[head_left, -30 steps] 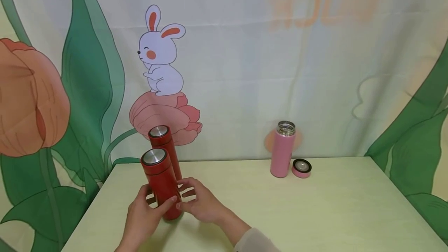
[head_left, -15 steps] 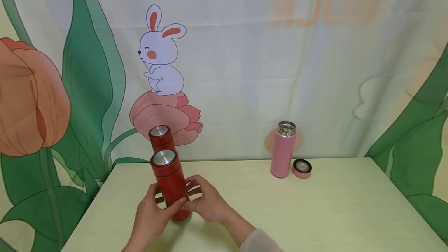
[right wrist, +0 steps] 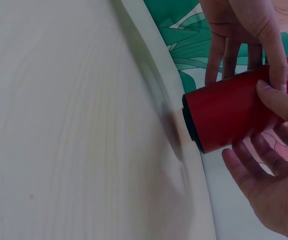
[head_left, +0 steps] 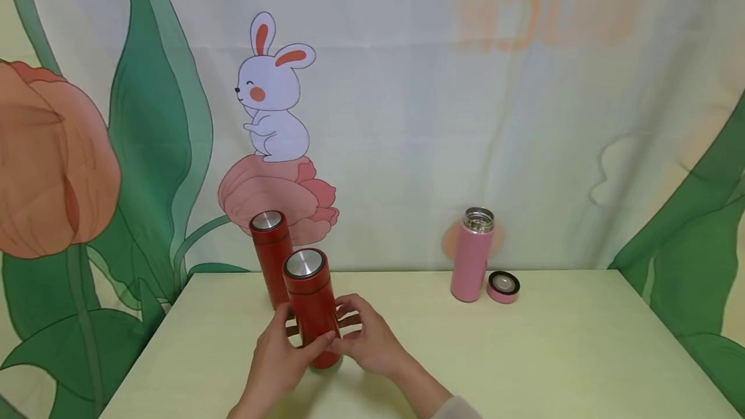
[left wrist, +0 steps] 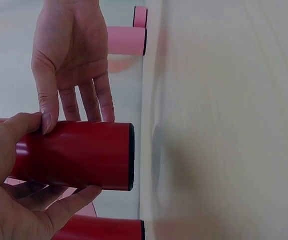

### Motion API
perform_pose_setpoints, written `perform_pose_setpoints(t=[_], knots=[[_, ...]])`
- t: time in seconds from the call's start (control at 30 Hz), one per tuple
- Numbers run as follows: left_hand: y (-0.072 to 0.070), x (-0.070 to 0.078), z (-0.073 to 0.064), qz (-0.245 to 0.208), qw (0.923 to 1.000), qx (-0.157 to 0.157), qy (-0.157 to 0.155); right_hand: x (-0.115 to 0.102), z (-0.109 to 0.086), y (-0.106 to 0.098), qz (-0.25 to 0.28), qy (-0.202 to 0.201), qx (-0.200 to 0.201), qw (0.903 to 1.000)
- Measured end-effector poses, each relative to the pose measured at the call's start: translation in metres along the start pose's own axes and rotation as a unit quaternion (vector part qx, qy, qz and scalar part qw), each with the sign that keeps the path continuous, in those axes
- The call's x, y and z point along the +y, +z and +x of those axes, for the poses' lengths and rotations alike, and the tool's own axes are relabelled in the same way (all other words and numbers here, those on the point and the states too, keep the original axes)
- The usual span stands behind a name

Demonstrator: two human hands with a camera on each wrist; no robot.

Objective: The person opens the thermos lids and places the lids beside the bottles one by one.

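Note:
A red thermos flask [head_left: 314, 312] with a silver-topped lid stands upright between both hands in the head view. My left hand [head_left: 276, 354] grips its left side, thumb across the front and fingers behind. From the other side my right hand [head_left: 372, 339] holds the lower body, its thumb meeting the left thumb. In the left wrist view the flask's black base [left wrist: 131, 156] shows a narrow gap from the tabletop [left wrist: 223, 125]. A second red thermos flask [head_left: 271, 264] stands just behind and to the left, partly hidden by the left hand and the held flask.
Toward the back right of the table stands a pink thermos flask [head_left: 471, 264] with its steel mouth uncovered. Its pink lid [head_left: 504, 286] lies beside it, inner side up. A printed cloth [head_left: 396, 147] with a rabbit and flowers hangs behind the table.
Both hands have carried the red thermos flask to the right, away from the second red flask, which now shows more of its body. The pink flask and lid stay put.

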State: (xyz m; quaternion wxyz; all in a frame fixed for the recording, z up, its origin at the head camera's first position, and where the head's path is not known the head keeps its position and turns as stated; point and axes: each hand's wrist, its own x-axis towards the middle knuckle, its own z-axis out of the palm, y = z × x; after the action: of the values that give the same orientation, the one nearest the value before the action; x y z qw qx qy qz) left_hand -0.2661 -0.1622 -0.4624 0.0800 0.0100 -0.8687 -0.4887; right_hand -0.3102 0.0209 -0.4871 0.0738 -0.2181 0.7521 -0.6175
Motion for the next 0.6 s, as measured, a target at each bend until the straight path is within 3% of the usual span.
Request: perform_pose_setpoints(t=[0.3,0.6], knots=[[0.024,0.014,0.003,-0.020,0.9996,-0.020,0.003,0.004,-0.015,-0.021,0.012,0.003,0.028,0.9995],[0.046,0.025,0.007,-0.028,0.9990,-0.025,0.026,0.009,-0.025,-0.045,0.001,0.010,0.045,0.9990]])
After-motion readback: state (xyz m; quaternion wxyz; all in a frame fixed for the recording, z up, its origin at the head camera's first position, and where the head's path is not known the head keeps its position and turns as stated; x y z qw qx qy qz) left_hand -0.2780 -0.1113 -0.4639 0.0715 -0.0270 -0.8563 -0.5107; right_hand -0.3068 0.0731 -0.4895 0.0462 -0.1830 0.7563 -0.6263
